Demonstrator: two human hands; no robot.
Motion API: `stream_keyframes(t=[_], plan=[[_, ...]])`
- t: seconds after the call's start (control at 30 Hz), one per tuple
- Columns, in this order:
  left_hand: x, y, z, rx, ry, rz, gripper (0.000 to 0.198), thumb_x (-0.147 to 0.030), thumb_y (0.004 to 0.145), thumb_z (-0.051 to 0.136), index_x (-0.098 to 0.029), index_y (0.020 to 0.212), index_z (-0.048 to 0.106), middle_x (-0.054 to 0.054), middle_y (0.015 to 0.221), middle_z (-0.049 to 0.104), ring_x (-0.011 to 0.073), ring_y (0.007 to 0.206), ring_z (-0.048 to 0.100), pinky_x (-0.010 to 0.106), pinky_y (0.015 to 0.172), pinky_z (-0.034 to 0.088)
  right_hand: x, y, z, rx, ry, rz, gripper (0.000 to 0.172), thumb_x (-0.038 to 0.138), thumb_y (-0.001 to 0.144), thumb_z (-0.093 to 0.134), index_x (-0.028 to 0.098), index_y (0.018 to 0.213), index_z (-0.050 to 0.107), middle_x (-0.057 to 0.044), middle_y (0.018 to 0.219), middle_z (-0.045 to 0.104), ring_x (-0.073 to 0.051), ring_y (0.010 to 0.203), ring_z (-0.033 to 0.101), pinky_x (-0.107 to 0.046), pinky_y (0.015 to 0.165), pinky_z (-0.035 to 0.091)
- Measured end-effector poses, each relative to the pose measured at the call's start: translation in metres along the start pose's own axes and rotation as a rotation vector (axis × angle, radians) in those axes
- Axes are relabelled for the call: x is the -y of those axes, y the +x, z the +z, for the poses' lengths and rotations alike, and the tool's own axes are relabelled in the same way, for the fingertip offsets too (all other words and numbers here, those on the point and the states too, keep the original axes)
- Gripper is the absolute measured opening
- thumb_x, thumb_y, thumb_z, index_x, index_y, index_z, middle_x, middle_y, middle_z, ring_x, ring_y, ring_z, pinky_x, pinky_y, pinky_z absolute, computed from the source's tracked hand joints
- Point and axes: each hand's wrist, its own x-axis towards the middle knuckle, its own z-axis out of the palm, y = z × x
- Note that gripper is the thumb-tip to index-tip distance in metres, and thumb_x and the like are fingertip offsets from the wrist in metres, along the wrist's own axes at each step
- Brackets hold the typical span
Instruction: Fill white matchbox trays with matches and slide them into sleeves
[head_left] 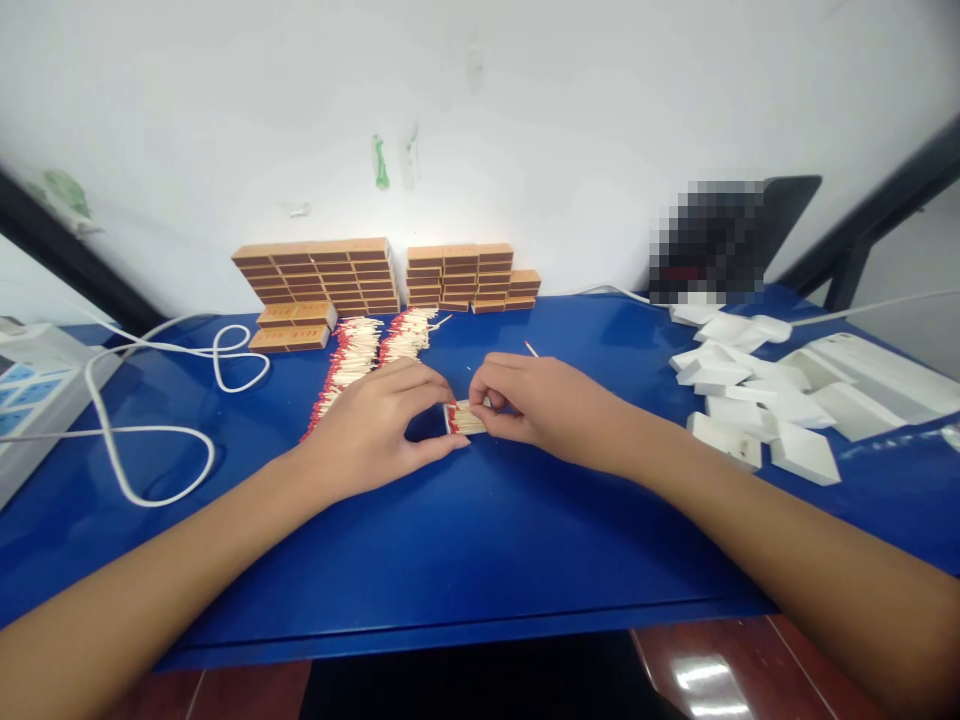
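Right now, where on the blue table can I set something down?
The widest bare patch of table lies between your left hand, right hand and the front edge. Another lies between your right hand and the white trays. Crowded: matchboxes at the back, matches behind your left hand, cable at left, those trays at right.

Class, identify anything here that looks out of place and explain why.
What looks like a match lies beyond the right hand, away from the match piles. White trays at right lie jumbled, unlike the stacked matchboxes.
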Motion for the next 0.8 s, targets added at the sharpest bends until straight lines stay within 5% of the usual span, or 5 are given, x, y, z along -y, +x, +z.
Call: stream_keyframes(t=[0.3, 0.53, 0.8], plan=[[0.001, -0.001, 0.000, -0.012, 0.003, 0.001, 0.030, -0.042, 0.094, 0.081, -0.017, 0.109, 0.075, 0.010, 0.111, 0.078, 0.0267, 0.104, 0.074, 0.043, 0.097, 0.061, -0.003, 0.000, 0.000, 0.034, -0.047, -0.023, 0.007, 0.014, 0.095, 0.063, 0.019, 0.091, 0.064, -0.003, 0.093, 0.067, -0.015, 0.076, 0.056, -0.028, 0.071, 0.037], [0.001, 0.001, 0.000, -0.040, 0.007, 0.027, 0.027, -0.042, 0.096, 0.079, -0.018, 0.107, 0.076, 0.009, 0.111, 0.079, 0.0265, 0.106, 0.075, 0.042, 0.097, 0.061, -0.022, -0.003, -0.038, -0.098, -0.221, 0.137, 0.011, 0.024, 0.094, 0.064, 0.020, 0.086, 0.069, -0.004, 0.082, 0.069, -0.017, 0.073, 0.057, -0.030, 0.069, 0.037], [0.002, 0.000, 0.000, -0.026, 0.001, 0.006, 0.028, -0.041, 0.095, 0.079, -0.017, 0.110, 0.076, 0.010, 0.111, 0.079, 0.0266, 0.105, 0.075, 0.044, 0.098, 0.061, -0.038, -0.005, -0.049, 0.112, -0.263, 0.309, 0.015, 0.032, 0.087, 0.070, 0.021, 0.078, 0.069, -0.004, 0.078, 0.072, -0.018, 0.069, 0.059, -0.032, 0.063, 0.039]])
